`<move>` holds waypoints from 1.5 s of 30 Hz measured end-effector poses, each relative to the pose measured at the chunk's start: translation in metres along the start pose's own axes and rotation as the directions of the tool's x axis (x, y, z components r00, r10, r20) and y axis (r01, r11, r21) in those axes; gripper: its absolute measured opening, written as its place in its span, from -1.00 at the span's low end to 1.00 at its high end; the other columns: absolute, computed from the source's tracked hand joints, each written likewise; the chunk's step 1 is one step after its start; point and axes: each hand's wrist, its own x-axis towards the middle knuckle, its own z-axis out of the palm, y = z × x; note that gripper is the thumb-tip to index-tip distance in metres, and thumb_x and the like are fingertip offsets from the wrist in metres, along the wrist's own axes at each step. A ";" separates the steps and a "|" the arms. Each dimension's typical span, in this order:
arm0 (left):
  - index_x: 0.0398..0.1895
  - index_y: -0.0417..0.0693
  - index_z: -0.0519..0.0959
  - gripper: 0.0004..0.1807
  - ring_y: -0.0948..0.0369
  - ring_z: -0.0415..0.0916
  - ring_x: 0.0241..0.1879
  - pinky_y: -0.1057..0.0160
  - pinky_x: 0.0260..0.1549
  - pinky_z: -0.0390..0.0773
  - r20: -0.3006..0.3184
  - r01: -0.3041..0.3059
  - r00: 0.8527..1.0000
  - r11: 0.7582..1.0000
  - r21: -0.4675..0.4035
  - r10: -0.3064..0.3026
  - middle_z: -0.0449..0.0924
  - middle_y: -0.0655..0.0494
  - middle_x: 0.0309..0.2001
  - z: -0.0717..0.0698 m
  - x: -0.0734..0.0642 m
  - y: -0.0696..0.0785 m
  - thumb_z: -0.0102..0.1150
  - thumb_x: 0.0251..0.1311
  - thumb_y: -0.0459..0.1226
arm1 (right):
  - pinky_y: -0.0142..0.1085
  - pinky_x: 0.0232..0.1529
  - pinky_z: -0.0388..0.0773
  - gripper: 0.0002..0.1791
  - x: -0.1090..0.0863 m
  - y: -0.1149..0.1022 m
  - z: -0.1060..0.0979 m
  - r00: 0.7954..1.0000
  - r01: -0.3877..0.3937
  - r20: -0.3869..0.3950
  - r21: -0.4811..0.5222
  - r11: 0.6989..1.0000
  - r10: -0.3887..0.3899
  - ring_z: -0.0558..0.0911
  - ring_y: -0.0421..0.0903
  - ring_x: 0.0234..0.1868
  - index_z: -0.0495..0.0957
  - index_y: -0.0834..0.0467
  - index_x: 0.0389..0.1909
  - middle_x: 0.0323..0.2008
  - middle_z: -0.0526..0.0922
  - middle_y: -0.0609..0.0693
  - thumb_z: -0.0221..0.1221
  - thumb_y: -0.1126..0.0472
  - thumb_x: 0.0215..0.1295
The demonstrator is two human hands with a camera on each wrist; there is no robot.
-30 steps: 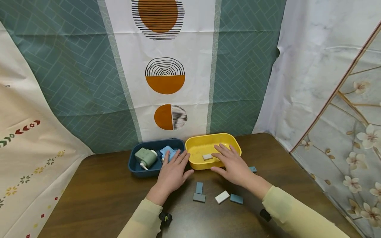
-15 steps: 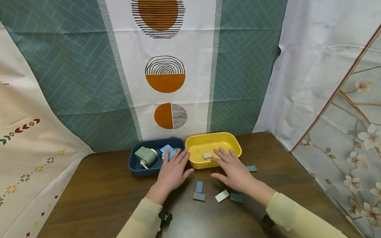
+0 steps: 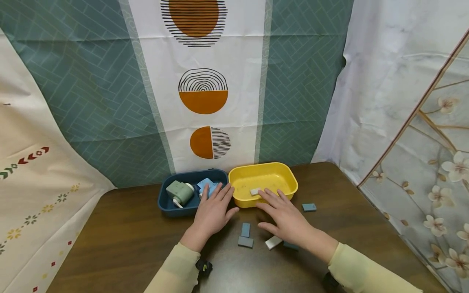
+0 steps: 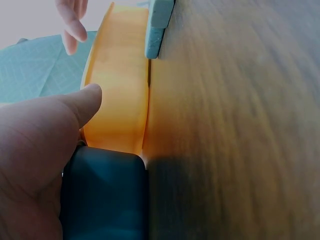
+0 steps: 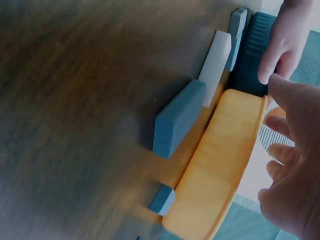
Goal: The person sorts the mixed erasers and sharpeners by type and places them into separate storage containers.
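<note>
one small shift: the right hand [image 3: 283, 215] draws slightly closer to the person

compared with half a second earlier, the right hand sits a little lower on the bench [image 3: 121, 244], toward the person. a blue-grey block [image 3: 309, 207] on the right is now fully in sight, while a dark blue block [image 3: 291, 245] touching or just beside a white block [image 3: 273, 242] is partly covered. the left hand [image 3: 212, 213] keeps its place. nothing else appears to move, so the work itself seems no further along.

both hands have their fingers extended and loosely spread, with hold of nothing. the left is over the near right end of a navy tray [image 3: 183, 212], the right over the near edge of a yellow tray [image 3: 271, 179]; contact with either rim cannot be told.

the trays stand side by side at the back of the bench, touching or almost. the yellow one is shallow, smooth and round-cornered, with a small pale block [image 3: 254, 191] inside. the navy one holds a green bottle-like thing [image 3: 179, 191] and a light blue item [image 3: 206, 185], half hidden by fingers. in front lie a blue block [image 3: 245, 230] and a grey block [image 3: 245, 242].
</note>
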 end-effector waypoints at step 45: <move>0.75 0.01 0.31 -0.18 -0.04 0.08 0.72 -0.36 0.67 -0.31 -0.015 -0.010 1.000 1.000 0.017 0.010 0.19 0.07 0.74 0.001 -0.001 0.001 0.08 0.64 0.23 | 0.10 0.66 0.19 -0.35 0.005 -0.017 0.024 0.971 0.037 0.233 0.074 0.997 -0.054 0.25 0.12 0.71 0.57 0.12 0.51 0.63 0.40 0.14 0.42 -0.05 0.53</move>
